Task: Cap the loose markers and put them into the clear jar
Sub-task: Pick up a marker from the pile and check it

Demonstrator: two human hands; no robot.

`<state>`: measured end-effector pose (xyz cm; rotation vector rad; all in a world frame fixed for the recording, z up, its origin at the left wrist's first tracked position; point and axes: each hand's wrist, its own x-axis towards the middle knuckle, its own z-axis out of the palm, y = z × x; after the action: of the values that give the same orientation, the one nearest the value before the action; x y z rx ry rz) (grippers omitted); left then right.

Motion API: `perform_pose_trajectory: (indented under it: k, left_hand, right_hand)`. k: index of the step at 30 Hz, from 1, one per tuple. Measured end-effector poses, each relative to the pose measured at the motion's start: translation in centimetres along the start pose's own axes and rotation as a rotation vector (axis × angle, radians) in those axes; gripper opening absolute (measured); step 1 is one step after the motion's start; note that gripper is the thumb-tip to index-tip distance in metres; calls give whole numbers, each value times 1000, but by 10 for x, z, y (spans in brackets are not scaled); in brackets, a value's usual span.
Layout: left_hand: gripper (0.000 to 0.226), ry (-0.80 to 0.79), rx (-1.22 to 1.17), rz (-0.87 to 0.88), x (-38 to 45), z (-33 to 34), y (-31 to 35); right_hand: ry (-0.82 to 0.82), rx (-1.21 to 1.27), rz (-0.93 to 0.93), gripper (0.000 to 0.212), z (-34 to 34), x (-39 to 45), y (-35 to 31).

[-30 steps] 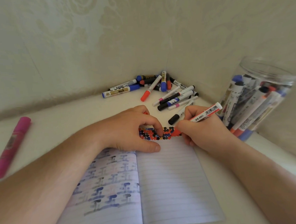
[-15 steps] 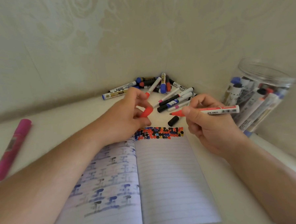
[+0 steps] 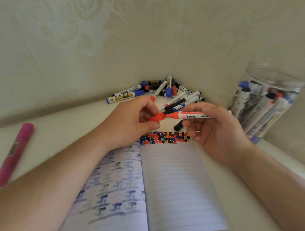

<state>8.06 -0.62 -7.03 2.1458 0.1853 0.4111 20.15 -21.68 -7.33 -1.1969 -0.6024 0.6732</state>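
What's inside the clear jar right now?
The clear jar holds many capped markers leaning upright, with blue, black and red caps showing. Markers behind those, and the jar's bottom, can't be made out.

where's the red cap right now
In the head view, the red cap is pinched in the left hand, centre frame, just off the red marker tip.

White-barrelled red marker (image 3: 195,115) held level, tip just at red plastic cap (image 3: 156,118); loose markers (image 3: 166,93) piled in corner; clear plastic jar (image 3: 277,84) part-filled.
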Motion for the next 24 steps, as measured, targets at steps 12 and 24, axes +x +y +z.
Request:
perform_pose_trajectory:
  k: [12,24]
  left_hand:
    - [25,-67,-92,-5,-1,-2,3]
    - [33,-60,24,-27,0,3,-2]
  right_hand:
    - [106,-241,-218,8,6,-6,3]
    - [135,-538,-302,7,18,-12,7]
